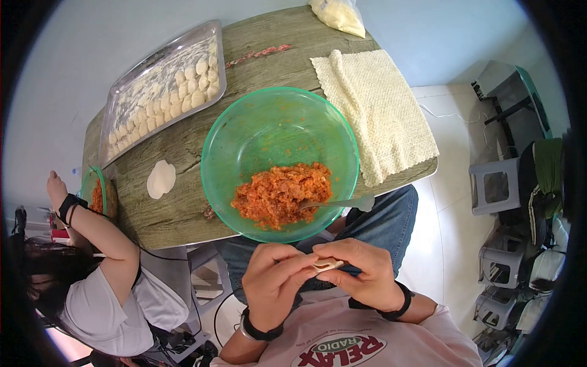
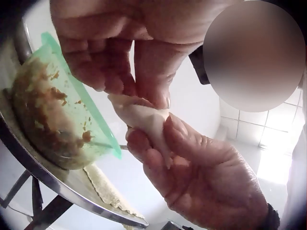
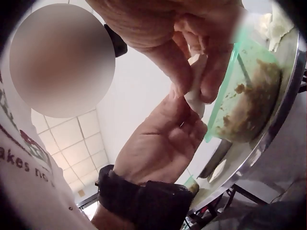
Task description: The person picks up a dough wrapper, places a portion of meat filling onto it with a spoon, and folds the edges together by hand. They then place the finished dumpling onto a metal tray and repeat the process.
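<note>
A dumpling of pale dough is held over the lap, in front of the near rim of a green bowl. My left hand pinches one end between thumb and fingers. On the other end my right hand pinches the dough edges together. A gap in the wrapper shows reddish filling in the head view. From the left wrist view, the dumpling looks folded, with a pressed edge along its top. Inside the bowl lies orange-red minced filling, with a metal spoon resting in it.
A single flat wrapper lies left of the bowl. Behind it, a metal tray holds rows of dumplings on flour. A cream towel covers the table's right side, near a plastic bag. Another person sits at the left.
</note>
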Demonstrator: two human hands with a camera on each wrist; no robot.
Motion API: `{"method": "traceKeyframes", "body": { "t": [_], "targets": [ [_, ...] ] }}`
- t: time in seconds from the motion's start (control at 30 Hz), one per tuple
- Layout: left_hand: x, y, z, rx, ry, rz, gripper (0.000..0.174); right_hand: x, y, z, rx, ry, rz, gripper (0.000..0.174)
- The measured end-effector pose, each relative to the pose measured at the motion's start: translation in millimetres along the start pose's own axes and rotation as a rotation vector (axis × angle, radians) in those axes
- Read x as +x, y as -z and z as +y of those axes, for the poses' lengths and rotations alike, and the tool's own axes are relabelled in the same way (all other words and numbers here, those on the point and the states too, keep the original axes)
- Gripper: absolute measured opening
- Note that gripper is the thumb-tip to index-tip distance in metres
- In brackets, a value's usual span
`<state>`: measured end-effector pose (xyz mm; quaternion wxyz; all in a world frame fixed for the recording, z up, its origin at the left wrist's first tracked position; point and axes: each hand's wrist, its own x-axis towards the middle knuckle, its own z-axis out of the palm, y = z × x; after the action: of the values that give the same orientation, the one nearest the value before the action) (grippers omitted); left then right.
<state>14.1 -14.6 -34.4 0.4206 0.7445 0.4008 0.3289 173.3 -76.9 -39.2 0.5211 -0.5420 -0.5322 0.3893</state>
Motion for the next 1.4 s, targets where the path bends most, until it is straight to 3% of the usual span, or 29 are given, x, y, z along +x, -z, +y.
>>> {"method": "traceKeyframes", "body": {
  "t": [0.3, 0.6, 0.87, 1.17, 1.4],
  "targets": [
    [0.8, 0.4, -1.4, 0.016, -0.050, -0.013, 0.015, -1.5, -3.5, 1.5, -0.024, 0.023, -0.008, 0.040],
    [-0.3, -0.4, -0.6, 0.071, -0.108, 0.039, 0.022, 0.4, -3.1, -1.2, -0.025, 0.025, -0.006, 0.040],
    [-0.8, -1.0, -3.5, 0.094, -0.136, 0.005, 0.013, -0.8, -3.2, -1.2, -0.018, 0.017, -0.010, 0.040],
    [-1.1, 0.1, -1.7, -0.047, -0.012, 0.044, 0.011, -2.2, -2.1, 0.7, 0.042, -0.026, 0.002, 0.040],
    [-0.7, 3.6, -6.0, -0.049, -0.046, 0.013, 0.016, -4.4, -2.1, 2.8, 0.068, -0.055, 0.032, 0.039]
  ]
}}
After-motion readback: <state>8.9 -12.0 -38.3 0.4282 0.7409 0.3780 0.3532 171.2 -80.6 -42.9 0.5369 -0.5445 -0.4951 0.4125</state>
